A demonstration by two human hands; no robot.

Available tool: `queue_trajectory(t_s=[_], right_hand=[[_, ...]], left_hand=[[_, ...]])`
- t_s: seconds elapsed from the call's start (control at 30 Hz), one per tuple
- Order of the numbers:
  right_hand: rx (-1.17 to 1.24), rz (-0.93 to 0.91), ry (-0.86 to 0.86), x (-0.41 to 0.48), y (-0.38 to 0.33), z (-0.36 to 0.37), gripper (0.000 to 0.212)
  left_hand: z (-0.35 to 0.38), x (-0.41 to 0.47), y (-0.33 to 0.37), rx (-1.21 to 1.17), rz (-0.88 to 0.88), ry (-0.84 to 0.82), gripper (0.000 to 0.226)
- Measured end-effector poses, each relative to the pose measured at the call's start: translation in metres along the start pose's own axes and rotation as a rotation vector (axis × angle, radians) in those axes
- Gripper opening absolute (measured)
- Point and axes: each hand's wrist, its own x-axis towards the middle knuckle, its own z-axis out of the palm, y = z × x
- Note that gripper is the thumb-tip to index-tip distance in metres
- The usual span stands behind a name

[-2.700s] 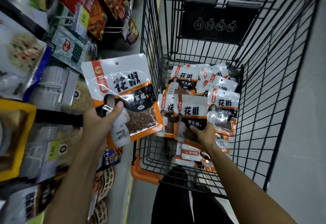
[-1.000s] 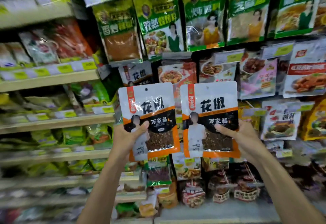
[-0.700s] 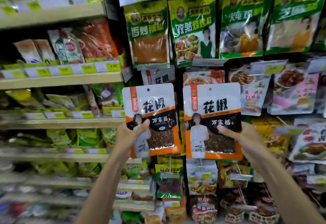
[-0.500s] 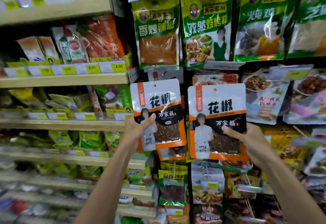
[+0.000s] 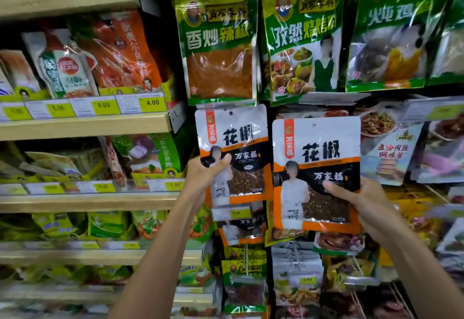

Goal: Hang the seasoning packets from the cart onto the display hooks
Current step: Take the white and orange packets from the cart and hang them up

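Raised since earlier, the left hand (image 5: pixel 204 173) grasps one pepper packet (image 5: pixel 233 153) beneath the green packets (image 5: pixel 218 47); the right hand (image 5: pixel 361 200) grasps another packet (image 5: pixel 316 168).

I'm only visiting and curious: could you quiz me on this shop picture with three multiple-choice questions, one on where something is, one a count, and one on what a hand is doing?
1. What hangs just above the left packet?
A a green packet of red powder
B a glass bottle
C a blue box

2. How many white-and-orange packets are held in the hands?
A one
B two
C four

3. What is the left hand doing?
A hanging empty
B pressing flat on a shelf
C gripping its packet

Answers:
1 A: its lower edge sits right over the left packet's top.
2 B: the right hand holds the right packet as well.
3 C: the thumb lies across the packet's front.
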Motion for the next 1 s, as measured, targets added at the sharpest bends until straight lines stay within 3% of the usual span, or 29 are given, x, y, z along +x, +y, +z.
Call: queue_trajectory(t_s=[0.1,0.27,0.53,0.73,0.93,1.0], right_hand=[[0.009,0.016,-0.008,0.000,0.000,0.006,0.031],[0.016,0.023,0.025,-0.004,0.002,0.011,0.033],[0.026,0.022,0.009,-0.001,-0.002,0.022,0.045],[0.010,0.020,-0.012,0.003,-0.001,0.025,0.060],[0.029,0.031,0.001,0.005,0.002,0.020,0.061],[0.025,0.034,0.002,0.004,0.003,0.019,0.060]], left_hand=[[-0.002,0.003,-0.003,-0.010,0.011,-0.017,0.078],[-0.003,0.003,-0.007,-0.039,0.014,-0.016,0.061],[0.006,0.025,-0.014,-0.014,-0.028,0.057,0.069],[0.024,0.052,-0.022,0.054,-0.072,0.203,0.090],[0.037,0.071,-0.026,0.017,-0.165,0.256,0.088],[0.038,0.074,-0.026,0.037,-0.181,0.262,0.077]])
